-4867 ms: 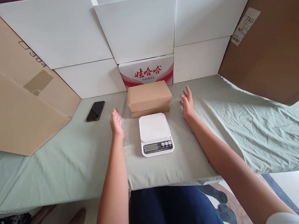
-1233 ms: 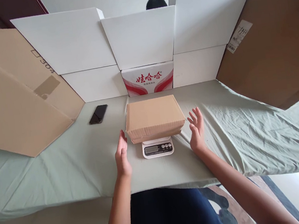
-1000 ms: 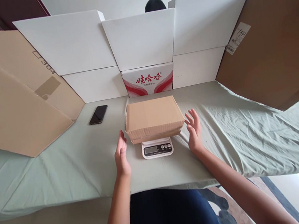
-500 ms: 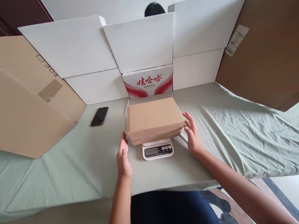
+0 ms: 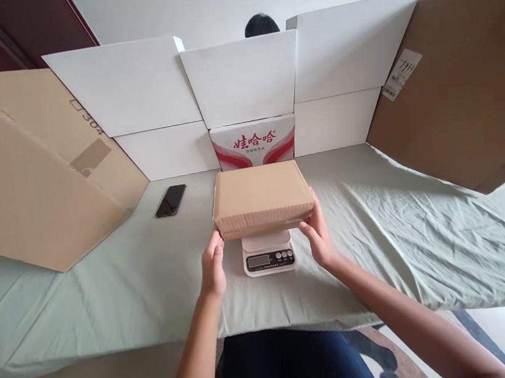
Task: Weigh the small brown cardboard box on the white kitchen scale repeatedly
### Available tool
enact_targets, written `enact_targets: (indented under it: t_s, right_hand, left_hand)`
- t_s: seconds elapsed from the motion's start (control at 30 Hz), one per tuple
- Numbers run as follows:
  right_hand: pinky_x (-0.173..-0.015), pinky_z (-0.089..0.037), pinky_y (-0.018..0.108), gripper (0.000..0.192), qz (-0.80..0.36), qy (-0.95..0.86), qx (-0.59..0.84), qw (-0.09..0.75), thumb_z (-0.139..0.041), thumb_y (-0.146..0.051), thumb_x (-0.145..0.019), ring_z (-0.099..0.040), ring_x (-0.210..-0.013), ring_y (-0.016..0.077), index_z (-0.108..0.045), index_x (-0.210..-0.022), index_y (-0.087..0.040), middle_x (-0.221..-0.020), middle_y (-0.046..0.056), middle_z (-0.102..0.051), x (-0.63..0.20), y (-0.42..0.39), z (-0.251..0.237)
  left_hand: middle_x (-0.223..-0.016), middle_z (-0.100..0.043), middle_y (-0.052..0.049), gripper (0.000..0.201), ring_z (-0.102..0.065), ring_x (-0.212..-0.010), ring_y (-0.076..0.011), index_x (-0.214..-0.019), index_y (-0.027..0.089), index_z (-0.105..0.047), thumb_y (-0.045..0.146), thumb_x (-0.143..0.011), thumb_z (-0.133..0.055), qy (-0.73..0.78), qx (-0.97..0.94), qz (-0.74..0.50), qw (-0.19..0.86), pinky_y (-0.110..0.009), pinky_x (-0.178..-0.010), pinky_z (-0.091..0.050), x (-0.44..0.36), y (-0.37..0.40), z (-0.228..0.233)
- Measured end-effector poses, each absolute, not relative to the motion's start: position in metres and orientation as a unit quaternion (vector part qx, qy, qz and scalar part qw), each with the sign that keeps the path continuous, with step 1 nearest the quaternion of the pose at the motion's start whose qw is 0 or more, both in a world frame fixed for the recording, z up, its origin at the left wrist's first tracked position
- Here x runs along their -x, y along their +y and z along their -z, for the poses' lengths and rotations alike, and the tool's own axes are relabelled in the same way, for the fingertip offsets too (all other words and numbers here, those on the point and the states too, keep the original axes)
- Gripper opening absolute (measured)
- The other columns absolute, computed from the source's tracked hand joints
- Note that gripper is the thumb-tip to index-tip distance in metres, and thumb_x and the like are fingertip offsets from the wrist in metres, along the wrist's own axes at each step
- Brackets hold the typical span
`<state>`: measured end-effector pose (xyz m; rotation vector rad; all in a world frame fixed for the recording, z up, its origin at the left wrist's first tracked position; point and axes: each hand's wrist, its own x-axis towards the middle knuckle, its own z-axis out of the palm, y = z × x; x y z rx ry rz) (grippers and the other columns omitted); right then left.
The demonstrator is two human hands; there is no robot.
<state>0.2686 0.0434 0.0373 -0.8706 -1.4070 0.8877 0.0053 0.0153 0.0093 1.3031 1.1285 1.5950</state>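
Left hand [image 5: 213, 267] sits at the near-left corner of the box [image 5: 260, 197], fingers up against its lower edge, and the right hand [image 5: 317, 236] mirrors it at the near-right corner, fingers curled onto the side. Both hands are clasped on the box from either end, one each side, equally close. The box lies straight ahead of the person, long axis running left to right, so the hands bracket its short ends. It sits above the scale [image 5: 268, 252]; whether it rests on the platform or is just clear of it cannot be told from the head view. The scale's display and buttons show just below the box's front edge.

Counting up on the desk [image 5: 108, 295]: one brown box, one scale, one phone [image 5: 171, 200] well off to the left. Behind stand white cartons [image 5: 242, 79], one printed carton [image 5: 254, 142], and brown cardboard sheets [image 5: 23, 182] leaning at both sides. A dark head of hair [image 5: 261, 25] peeks over the cartons.
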Motion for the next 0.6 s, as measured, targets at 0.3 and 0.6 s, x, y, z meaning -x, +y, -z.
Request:
enact_targets:
  t_s: [0.3, 0.6]
  right_hand:
    - [-0.131, -0.031, 0.052, 0.088, -0.326, -0.612, 0.36, 0.624, -0.059, -0.054, -0.087, -0.037, -0.155, 0.0296, -0.02, -0.163, -0.029, -0.171, 0.007, -0.032, -0.25, 0.172, -0.034]
    - [-0.133, -0.025, 0.049, 0.077, -0.339, -0.599, 0.392, 0.611, -0.056, -0.047, -0.088, -0.034, -0.156, 0.0279, -0.029, -0.157, -0.025, -0.168, 0.008, -0.035, -0.253, 0.179, -0.006]
  left_hand:
    - [-0.151, -0.062, -0.013, 0.068, -0.049, -0.151, -0.0302, -0.135, 0.022, -0.066, 0.071, -0.089, -0.056, 0.447, -0.461, -0.651, 0.404, -0.05, -0.129, -0.032, -0.011, 0.143, -0.017]
    - [-0.152, -0.062, -0.013, 0.059, -0.047, -0.152, -0.0314, -0.128, 0.022, -0.069, 0.067, -0.095, -0.052, 0.465, -0.434, -0.632, 0.443, -0.051, -0.129, -0.031, -0.01, 0.155, 0.014]
